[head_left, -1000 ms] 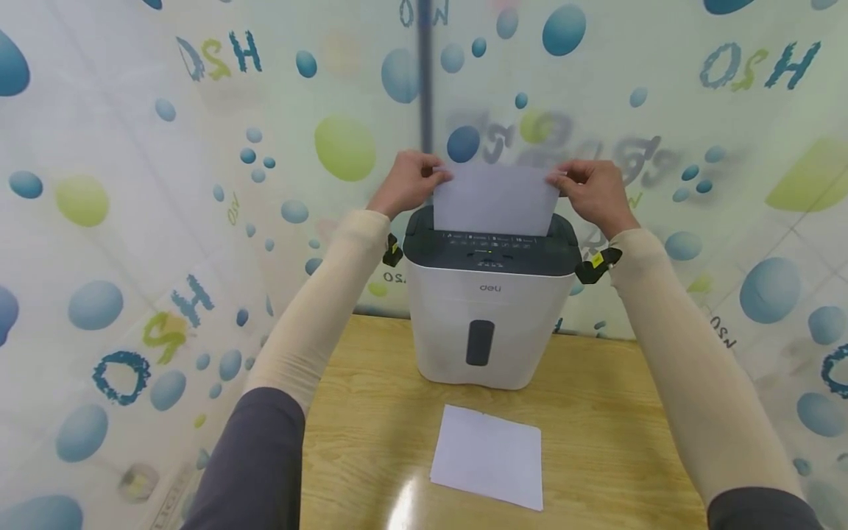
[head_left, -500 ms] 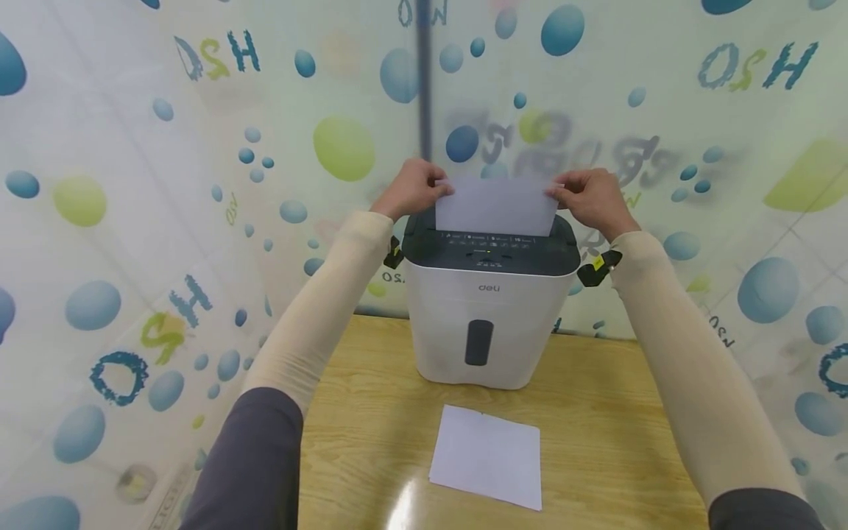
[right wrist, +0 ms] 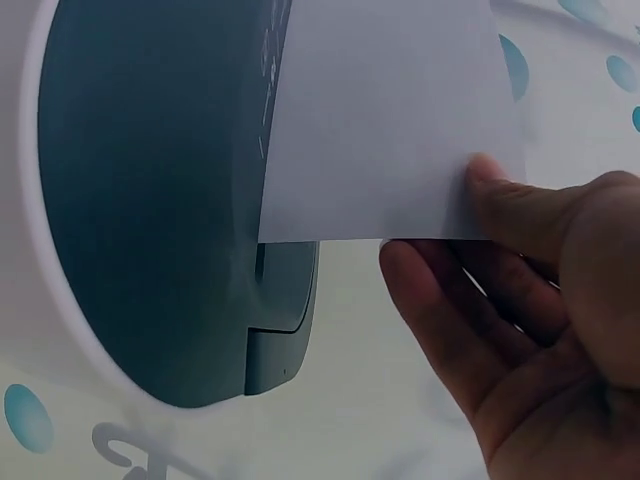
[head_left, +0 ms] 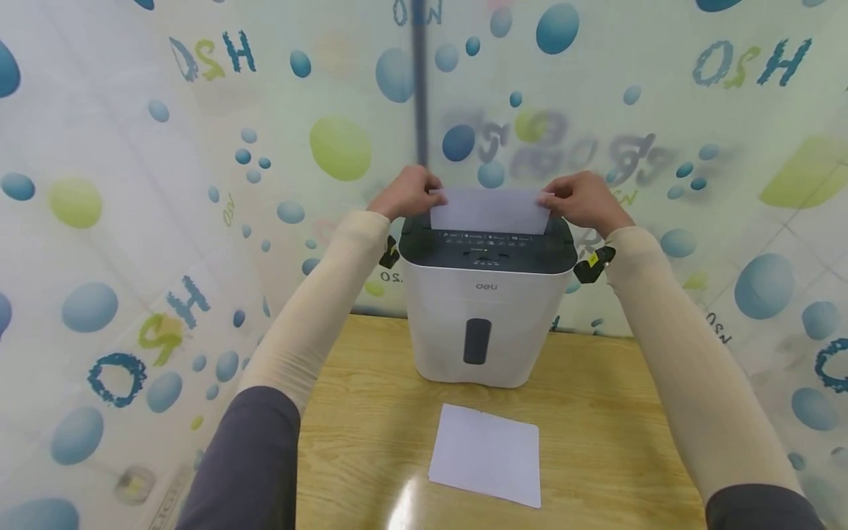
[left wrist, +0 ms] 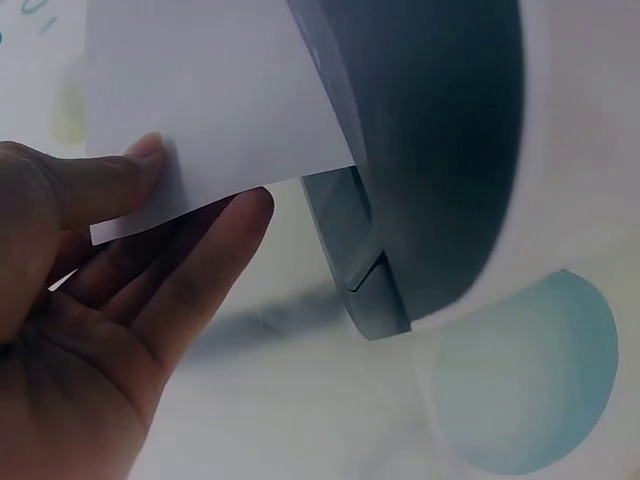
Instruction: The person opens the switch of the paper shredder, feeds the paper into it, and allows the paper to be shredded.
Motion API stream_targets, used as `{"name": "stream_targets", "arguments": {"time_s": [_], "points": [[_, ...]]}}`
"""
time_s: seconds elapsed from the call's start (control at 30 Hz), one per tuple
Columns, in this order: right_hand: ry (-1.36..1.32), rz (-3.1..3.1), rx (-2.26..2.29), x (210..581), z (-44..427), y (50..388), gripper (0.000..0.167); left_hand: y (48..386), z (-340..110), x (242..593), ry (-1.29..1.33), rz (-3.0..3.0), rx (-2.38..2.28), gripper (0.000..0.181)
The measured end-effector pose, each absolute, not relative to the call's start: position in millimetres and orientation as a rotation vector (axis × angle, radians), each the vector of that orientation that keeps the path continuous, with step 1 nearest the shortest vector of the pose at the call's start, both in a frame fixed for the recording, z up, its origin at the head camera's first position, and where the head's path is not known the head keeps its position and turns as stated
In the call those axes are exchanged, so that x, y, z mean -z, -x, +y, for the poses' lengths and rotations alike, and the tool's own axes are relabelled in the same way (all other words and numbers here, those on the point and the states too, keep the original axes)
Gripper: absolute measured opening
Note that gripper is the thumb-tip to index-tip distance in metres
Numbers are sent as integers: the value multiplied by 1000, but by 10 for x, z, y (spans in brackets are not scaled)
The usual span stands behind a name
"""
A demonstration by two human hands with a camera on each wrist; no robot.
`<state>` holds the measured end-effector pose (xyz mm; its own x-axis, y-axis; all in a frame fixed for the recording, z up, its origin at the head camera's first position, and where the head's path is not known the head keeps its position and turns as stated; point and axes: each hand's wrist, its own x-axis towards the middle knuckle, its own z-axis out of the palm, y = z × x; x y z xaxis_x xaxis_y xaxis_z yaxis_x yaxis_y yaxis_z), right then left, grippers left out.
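Note:
A white sheet of paper [head_left: 489,211] stands upright in the slot on top of a paper shredder [head_left: 440,309], its lower part hidden inside. The shredder has a white body and a dark top marked "deli". My left hand [head_left: 407,193] pinches the sheet's upper left corner between thumb and fingers; the left wrist view shows the thumb on the near face of the paper [left wrist: 220,100]. At the opposite upper corner, my right hand [head_left: 586,199] pinches the sheet the same way, with the thumb in front in the right wrist view and the fingers behind the paper [right wrist: 390,120].
Several white sheets or a single one, I cannot tell, form a flat paper pile [head_left: 486,456] on the wooden table [head_left: 371,412] before the shredder. A patterned curtain [head_left: 344,88] with blue and green dots hangs close behind and at both sides.
The sheet has sunk further into the shredder's slot, so less of it shows above. Both hands have moved down with it, still pinching its upper corners.

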<state>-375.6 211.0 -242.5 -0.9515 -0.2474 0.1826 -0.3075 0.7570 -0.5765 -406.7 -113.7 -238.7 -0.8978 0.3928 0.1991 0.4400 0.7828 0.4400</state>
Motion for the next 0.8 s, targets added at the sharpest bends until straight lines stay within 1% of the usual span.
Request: {"name": "stream_targets", "arguments": {"time_s": [0.23, 0.37, 0.5, 0.67, 0.8], "points": [[-495, -2912, -862, 2447, 2104, 3748, 39, 4055, -1144, 2441, 706, -2933, 729, 24], [-522, -2939, -815, 2427, 2087, 3735, 37, 4036, -1138, 2456, 705, -2952, 735, 21], [-526, -2971, -803, 2403, 2062, 3722, 39, 4015, -1132, 2445, 723, -2957, 754, 24], [-531, -3026, -792, 2396, 2033, 3717, 51, 3976, -1121, 2410, 723, -2962, 779, 31], [-538, -3050, -812, 2397, 2027, 3695, 65, 3933, -1108, 2371, 701, -2975, 796, 49]]}}
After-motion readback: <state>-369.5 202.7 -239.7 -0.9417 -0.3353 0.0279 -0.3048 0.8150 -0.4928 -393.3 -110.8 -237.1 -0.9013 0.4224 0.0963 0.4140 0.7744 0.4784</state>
